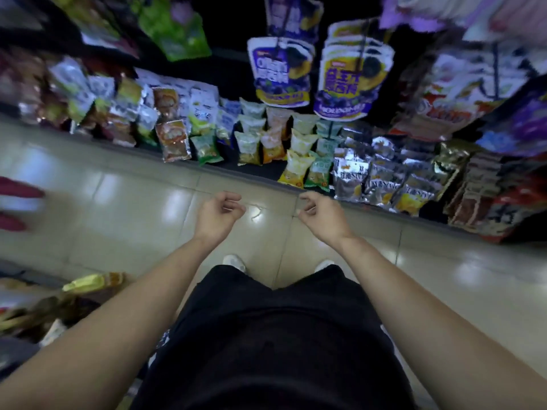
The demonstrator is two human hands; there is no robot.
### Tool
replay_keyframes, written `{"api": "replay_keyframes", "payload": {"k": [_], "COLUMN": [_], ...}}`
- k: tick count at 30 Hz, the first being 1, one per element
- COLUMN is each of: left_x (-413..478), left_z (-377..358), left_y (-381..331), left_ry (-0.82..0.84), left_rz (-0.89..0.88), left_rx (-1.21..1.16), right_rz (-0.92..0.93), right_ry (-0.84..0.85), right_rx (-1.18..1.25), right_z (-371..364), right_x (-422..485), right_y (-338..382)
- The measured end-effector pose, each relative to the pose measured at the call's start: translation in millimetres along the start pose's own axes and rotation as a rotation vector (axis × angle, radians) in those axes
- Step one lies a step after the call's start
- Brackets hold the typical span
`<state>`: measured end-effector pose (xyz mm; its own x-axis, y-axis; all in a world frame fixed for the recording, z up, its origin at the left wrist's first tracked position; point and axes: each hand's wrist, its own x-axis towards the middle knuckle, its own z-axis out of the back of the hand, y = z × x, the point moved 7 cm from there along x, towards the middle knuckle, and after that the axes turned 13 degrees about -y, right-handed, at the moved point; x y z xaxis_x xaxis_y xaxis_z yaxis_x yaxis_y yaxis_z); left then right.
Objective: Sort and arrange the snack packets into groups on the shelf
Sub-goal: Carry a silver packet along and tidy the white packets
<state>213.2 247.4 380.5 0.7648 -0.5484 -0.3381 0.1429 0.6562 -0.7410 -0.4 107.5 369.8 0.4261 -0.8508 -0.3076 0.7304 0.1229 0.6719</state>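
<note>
Left hand point(219, 217), right hand point(322, 217): loose fingers point(232, 197), holding nothing. Best pinch the near yellow packet point(296, 168) softly.

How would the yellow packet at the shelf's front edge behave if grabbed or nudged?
The yellow packet looks puffed and crinkled, so it is probably light and floppy and would give under the fingers. Its glossy film may be slippery. It lies right at the lip of the shelf, so a forward push would likely slide it off.
</note>
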Motion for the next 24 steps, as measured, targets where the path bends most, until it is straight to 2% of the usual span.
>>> {"api": "replay_keyframes", "payload": {"k": [5, 12, 24], "left_x": [25, 67, 194], "left_z": [118, 249, 391], "left_y": [65, 126, 191], "left_ry": [-0.125, -0.218, -0.349], "left_rz": [0.127, 0.168, 0.275], "left_rx": [-0.117, -0.166, -0.231], "right_rz": [0.108, 0.256, 0.354], "right_ry": [0.079, 0.169, 0.262], "right_rx": [-0.072, -0.135, -0.175], "right_z": [-70, -153, -290], "right_x": [11, 22, 97], "right_y": [120, 278, 445]}}
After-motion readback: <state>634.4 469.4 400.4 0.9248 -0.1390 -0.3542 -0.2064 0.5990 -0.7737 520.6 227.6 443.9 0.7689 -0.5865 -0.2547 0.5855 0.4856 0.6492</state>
